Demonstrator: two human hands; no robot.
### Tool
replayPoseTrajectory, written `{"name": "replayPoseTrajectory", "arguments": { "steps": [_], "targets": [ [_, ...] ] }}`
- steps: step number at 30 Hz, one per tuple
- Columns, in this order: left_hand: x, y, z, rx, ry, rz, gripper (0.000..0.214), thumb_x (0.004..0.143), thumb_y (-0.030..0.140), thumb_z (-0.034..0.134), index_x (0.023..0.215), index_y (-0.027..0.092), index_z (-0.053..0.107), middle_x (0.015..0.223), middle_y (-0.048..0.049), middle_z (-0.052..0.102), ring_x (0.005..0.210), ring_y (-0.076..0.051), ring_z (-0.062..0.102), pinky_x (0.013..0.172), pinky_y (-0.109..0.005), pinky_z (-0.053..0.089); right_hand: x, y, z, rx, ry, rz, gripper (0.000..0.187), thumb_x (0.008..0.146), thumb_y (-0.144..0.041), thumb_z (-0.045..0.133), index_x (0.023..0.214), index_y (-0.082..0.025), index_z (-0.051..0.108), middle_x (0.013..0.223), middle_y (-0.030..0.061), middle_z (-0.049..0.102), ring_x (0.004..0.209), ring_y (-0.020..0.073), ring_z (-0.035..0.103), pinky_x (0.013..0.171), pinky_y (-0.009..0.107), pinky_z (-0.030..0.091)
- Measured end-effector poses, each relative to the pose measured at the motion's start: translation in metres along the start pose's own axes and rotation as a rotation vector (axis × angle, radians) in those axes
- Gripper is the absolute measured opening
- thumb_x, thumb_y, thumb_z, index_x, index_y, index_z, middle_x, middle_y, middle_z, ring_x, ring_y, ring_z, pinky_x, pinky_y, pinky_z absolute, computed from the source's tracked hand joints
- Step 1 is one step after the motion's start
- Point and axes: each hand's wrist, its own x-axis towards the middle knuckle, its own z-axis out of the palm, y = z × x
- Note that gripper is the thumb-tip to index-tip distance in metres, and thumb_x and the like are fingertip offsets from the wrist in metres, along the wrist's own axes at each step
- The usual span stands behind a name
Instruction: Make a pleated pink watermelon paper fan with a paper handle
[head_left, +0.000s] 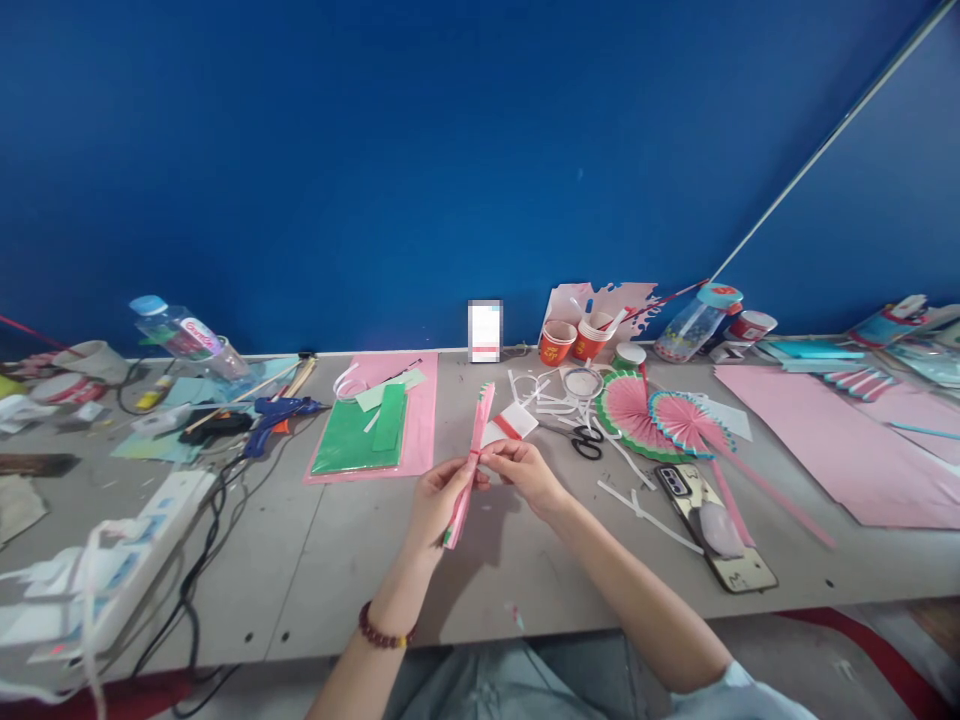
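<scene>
A folded pink paper strip with green and white edging stands nearly upright above the grey table. My left hand is closed round its lower half, a bead bracelet on the wrist. My right hand pinches the strip at its middle from the right. Both hands hover just above the table, near its centre.
Green paper on a pink sheet lies to the left, with a blue glue gun and a power strip. Scissors, paper fans, a phone, red cups and a large pink sheet lie to the right.
</scene>
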Motion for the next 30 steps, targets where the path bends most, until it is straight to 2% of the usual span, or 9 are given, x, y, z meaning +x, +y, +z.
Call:
{"name": "replayPoseTrajectory", "arguments": {
  "steps": [4,7,10,16,26,30],
  "targets": [
    [0.001,0.0,-0.002,-0.033,0.0,-0.071,0.038,0.056,0.044,0.084,0.075,0.013,0.074,0.062,-0.0052,0.07,0.054,-0.015,0.064,0.041,-0.02,0.043,0.0,0.0,0.0,-0.01,0.015,-0.026,0.034,0.064,-0.048,0.077,0.075,-0.017,0.07,0.055,-0.0049,0.05,0.048,0.0051,0.025,0.048,0.024,0.016],
    [0.002,-0.002,-0.003,-0.091,-0.02,-0.083,0.042,0.049,0.045,0.087,0.071,0.013,0.072,0.061,-0.0043,0.07,0.054,-0.014,0.064,0.046,-0.02,0.048,-0.001,-0.004,0.0,0.004,-0.002,-0.011,0.033,0.064,-0.047,0.077,0.074,-0.016,0.07,0.056,-0.0047,0.05,0.049,0.005,0.026,0.049,0.024,0.016],
    [0.004,-0.003,-0.004,-0.116,-0.045,-0.112,0.043,0.048,0.045,0.088,0.068,0.012,0.07,0.061,-0.0042,0.07,0.054,-0.014,0.065,0.049,-0.02,0.05,-0.003,-0.01,0.0,0.056,-0.069,0.044,0.033,0.063,-0.045,0.079,0.072,-0.016,0.068,0.056,-0.0052,0.05,0.048,0.0043,0.027,0.048,0.024,0.016],
    [0.006,-0.002,-0.009,-0.105,-0.142,-0.178,0.045,0.05,0.047,0.086,0.071,0.011,0.069,0.064,-0.0045,0.07,0.051,-0.011,0.063,0.05,-0.02,0.05,-0.004,-0.009,-0.004,0.16,-0.231,0.133,0.028,0.068,-0.04,0.077,0.074,-0.016,0.065,0.052,-0.0067,0.049,0.043,0.0031,0.022,0.046,0.025,0.01],
    [0.006,-0.004,-0.012,-0.113,-0.317,-0.148,0.035,0.065,0.04,0.082,0.08,0.012,0.068,0.065,-0.0024,0.069,0.055,-0.008,0.061,0.056,-0.018,0.047,-0.002,-0.009,-0.003,0.168,-0.201,0.127,0.031,0.065,-0.039,0.079,0.076,-0.015,0.063,0.053,-0.0072,0.049,0.04,0.0016,0.022,0.044,0.024,0.008],
    [0.005,-0.004,-0.011,-0.169,-0.385,-0.153,0.031,0.068,0.037,0.08,0.08,0.012,0.066,0.063,-0.0012,0.066,0.054,-0.006,0.059,0.055,-0.016,0.045,-0.003,-0.008,-0.004,0.182,-0.323,0.136,0.033,0.072,-0.044,0.074,0.08,-0.014,0.063,0.053,-0.0047,0.054,0.039,0.0026,0.026,0.043,0.023,0.01]
  ]
}}
